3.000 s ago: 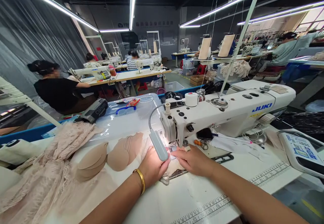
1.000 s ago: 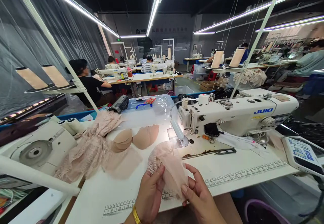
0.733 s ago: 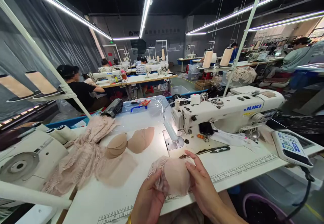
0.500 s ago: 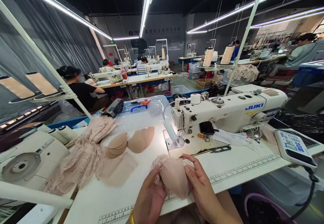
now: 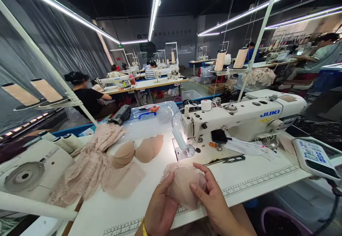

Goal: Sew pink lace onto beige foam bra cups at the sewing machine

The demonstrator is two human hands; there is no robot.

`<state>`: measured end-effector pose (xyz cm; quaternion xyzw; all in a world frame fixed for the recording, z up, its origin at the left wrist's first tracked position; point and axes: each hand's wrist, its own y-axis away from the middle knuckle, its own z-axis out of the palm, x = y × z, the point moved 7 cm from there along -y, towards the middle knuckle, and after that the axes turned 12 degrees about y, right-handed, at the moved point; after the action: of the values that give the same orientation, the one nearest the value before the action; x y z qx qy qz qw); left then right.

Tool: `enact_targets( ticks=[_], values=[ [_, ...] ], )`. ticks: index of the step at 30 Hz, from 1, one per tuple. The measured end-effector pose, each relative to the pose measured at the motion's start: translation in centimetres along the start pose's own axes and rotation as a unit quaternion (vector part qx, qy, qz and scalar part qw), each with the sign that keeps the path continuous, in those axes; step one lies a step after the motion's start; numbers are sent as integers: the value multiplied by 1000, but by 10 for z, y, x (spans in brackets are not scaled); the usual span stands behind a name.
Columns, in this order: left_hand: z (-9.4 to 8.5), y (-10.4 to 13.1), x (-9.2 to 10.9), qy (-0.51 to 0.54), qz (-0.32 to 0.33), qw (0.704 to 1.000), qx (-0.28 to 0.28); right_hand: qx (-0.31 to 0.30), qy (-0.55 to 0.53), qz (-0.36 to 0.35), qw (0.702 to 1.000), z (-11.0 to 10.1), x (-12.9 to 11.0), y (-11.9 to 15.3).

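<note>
A beige cup piece with lace at its upper left [image 5: 184, 188] is held over the front edge of the white table. My left hand [image 5: 161, 204] grips its left side, thumb on top. On the right side my right hand [image 5: 211, 197] holds it, the thumb pressed on the fabric. Behind it stands the white sewing machine [image 5: 240, 118], its lit needle area just beyond the cup. Beige pads [image 5: 124, 154] and more pads [image 5: 149, 148] lie to the left, with sheer fabric [image 5: 124, 179] in front of them and a lace heap [image 5: 82, 168] farther left.
Black snips [image 5: 232, 158] and a phone [image 5: 218, 135] lie by the machine. A control panel [image 5: 316, 157] stands at the right. Behind the table is a clear plastic lid [image 5: 162, 118]. A co-worker [image 5: 87, 97] sits at the back left. Thread cones [image 5: 48, 90] stand at the left.
My right thumb has moved left and down across the cup. The cup has turned a little and shifted slightly right. The co-worker at the back left has moved an arm.
</note>
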<state>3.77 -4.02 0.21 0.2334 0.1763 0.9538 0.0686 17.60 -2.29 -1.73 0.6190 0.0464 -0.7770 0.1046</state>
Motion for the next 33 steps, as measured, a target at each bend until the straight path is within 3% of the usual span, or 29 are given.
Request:
enact_targets(
  ticks=[6,11,17,23,29,31,33],
  values=[
    [16,1,2,-38,25,998,-40,12,18,-20,1000,-3,-3,1],
    [15,-1,2,-61,31,998,-14,11,30,-20,999,-5,-4,1],
    [17,-2,3,-79,31,996,-30,1,34,-17,999,-3,-5,1],
    [25,-7,20,-54,54,997,-5,15,-51,15,998,-12,-13,-13],
    [38,-17,44,-53,90,994,25,-155,-13,41,987,13,-13,-15],
    [43,-18,51,-91,87,992,-9,-166,33,20,985,9,-12,-17],
    [55,-15,57,-201,81,970,-110,-163,121,-49,978,-2,-20,-24]
  ],
)
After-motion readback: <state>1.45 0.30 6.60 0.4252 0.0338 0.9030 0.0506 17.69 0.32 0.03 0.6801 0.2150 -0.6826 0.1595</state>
